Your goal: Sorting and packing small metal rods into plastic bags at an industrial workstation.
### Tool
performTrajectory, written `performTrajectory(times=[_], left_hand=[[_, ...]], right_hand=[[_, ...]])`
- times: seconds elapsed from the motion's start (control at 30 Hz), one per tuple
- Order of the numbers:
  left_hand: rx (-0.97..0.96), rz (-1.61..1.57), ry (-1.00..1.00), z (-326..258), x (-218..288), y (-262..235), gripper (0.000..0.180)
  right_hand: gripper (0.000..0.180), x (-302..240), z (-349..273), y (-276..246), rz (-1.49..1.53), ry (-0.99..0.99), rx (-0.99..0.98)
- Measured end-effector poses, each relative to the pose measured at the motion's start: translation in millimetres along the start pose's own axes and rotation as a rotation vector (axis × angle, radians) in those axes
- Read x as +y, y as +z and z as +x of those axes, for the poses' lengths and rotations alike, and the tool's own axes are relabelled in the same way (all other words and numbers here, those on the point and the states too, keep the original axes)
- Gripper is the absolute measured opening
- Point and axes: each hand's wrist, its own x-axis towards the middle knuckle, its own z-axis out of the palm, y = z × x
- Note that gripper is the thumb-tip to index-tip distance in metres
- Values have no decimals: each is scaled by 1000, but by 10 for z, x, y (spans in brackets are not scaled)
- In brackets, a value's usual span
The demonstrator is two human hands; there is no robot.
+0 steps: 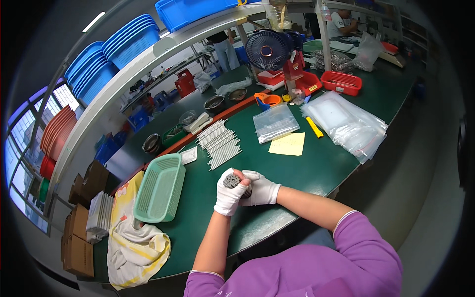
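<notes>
Bundle of thin grey rods [231, 181], one, held above the green table [195, 213], ends facing the camera — best gripped evenly, tips flush; left hand [228, 195], gloved, wrapped round it; right hand [262, 190], gloved, grasping its right side — forearms [311, 204] angled inward; loose rods [218, 144] lying beyond, apart

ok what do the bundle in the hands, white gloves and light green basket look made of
Bundle: perhaps metal; dull grey, clustered round ends, though plastic is possible. Gloves: likely knitted fabric, matte white, folding softly; fibre unclear. Basket: apparently moulded plastic, smooth pale green, with perforated walls.
</notes>
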Motion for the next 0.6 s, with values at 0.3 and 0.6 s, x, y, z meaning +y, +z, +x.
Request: performTrajectory(times=[0.3, 0.6], left_hand=[[241, -115, 52, 25, -313, -147, 15], [-86, -426, 63, -293, 306, 571, 27]], right_hand=[[45, -33, 44, 52, 40, 229, -151], [31, -831, -690, -525, 691, 572, -29]])
